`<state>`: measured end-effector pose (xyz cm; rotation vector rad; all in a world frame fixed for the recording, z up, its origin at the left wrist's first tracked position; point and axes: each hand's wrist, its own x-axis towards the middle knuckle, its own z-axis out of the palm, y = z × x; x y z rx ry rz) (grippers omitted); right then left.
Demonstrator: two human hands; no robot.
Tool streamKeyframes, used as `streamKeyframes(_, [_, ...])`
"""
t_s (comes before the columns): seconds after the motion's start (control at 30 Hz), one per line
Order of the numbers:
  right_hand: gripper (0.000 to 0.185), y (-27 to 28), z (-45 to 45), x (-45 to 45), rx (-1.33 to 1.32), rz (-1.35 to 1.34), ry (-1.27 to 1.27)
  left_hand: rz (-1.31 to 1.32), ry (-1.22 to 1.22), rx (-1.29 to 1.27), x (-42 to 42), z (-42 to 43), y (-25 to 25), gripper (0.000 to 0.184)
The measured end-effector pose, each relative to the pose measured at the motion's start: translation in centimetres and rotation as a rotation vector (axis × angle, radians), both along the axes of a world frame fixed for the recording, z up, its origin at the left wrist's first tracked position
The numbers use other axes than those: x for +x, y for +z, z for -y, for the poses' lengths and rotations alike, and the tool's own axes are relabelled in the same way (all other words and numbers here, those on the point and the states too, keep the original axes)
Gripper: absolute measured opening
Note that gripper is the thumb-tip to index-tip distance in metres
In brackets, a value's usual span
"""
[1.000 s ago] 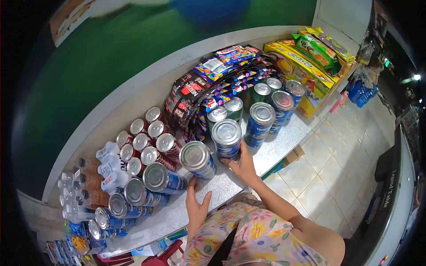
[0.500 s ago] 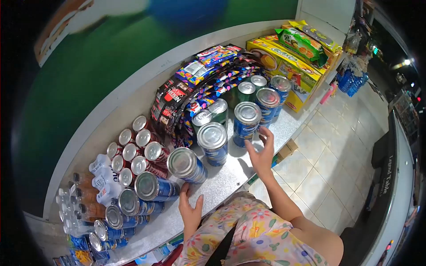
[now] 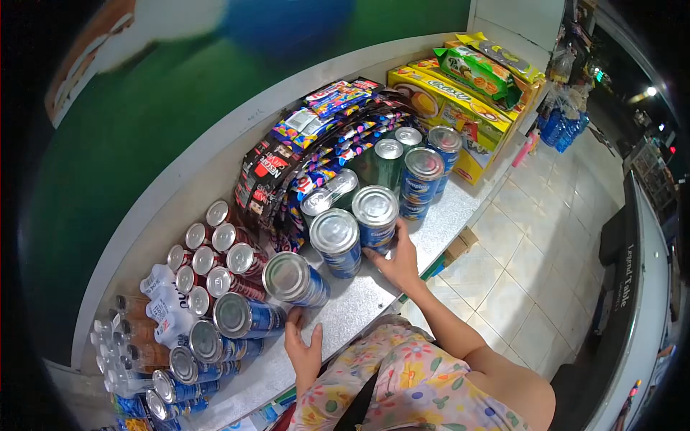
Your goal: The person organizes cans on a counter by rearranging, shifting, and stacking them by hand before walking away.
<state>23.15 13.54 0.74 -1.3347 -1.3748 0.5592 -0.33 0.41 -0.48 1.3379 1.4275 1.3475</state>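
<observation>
My right hand (image 3: pixel 397 260) curves around the lower part of a blue can (image 3: pixel 376 224) with a silver lid, fingers on its right side and thumb at its front. Close on its left stands another blue can (image 3: pixel 336 243). My left hand (image 3: pixel 303 350) is open, thumb and fingers apart, at the shelf's front edge. Its fingertips are near the base of a larger-looking blue can (image 3: pixel 296 280); whether they touch it I cannot tell. Further blue cans (image 3: pixel 248 316) run in a row to the left, and two more (image 3: pixel 418 192) stand to the right.
Behind are dark red cans (image 3: pixel 233 248), green cans (image 3: pixel 389 161) and strips of coffee sachets (image 3: pixel 269 169). A white-wrapped pack (image 3: pixel 169 305) and small bottles (image 3: pixel 129 341) fill the left end. Yellow snack boxes (image 3: pixel 460 115) stand at the right end, above a tiled floor (image 3: pixel 514 244).
My right hand has closed around the blue can and shifted it left and nearer to me, beside its neighbour. My left hand has hardly moved. The view has shifted slightly.
</observation>
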Motion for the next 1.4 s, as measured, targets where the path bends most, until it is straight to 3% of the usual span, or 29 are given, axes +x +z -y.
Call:
streamKeyframes(0.13, [0.07, -0.5, 0.5, 0.7, 0.133, -0.152, -0.006, 0.021, -0.003, -0.018, -0.3, 0.1, -0.2, 0.054])
streamKeyframes(0.2, [0.055, 0.1, 0.7, 2.4, 0.315, -0.083, -0.146, 0.03, 0.0, -0.011, -0.4, -0.2, -0.3, 0.054])
streamKeyframes(0.27, [0.054, 0.1, -1.2, 5.4, 0.394, -0.09, -0.381, 0.052, 0.01, -0.011, -0.3, 0.0, -0.3, 0.053])
streamKeyframes(0.33, [0.059, 2.1, -3.4, 8.4, 0.331, -0.204, -0.431, 0.052, 0.01, -0.01, -0.3, 0.0, -0.2, 0.052])
streamKeyframes(0.43, [0.066, 1.2, -7.4, 12.5, 0.194, 0.084, -0.398, 0.057, 0.024, 0.009, -0.3, 0.0, -0.5, 0.05])
streamKeyframes(0.63, [0.078, -0.7, -11.3, 13.5, 0.169, -0.051, -0.277, 0.094, 0.042, 0.025, -0.3, -0.2, -0.7, 0.049])
streamKeyframes(1.0, [0.076, -1.7, -12.2, 13.0, 0.297, 0.083, -0.536, 0.106, 0.06, -0.003, -0.2, -0.1, -0.6, 0.048])
streamKeyframes(1.3, [0.077, -1.0, -11.4, 13.3, 0.184, 0.139, -0.631, 0.077, 0.035, 0.005, -0.4, 0.1, -0.6, 0.046])
streamKeyframes(1.4, [0.076, -1.9, -10.0, 13.3, 0.291, -0.017, -0.614, 0.055, 0.031, 0.031, -0.3, -0.1, -0.4, 0.044])
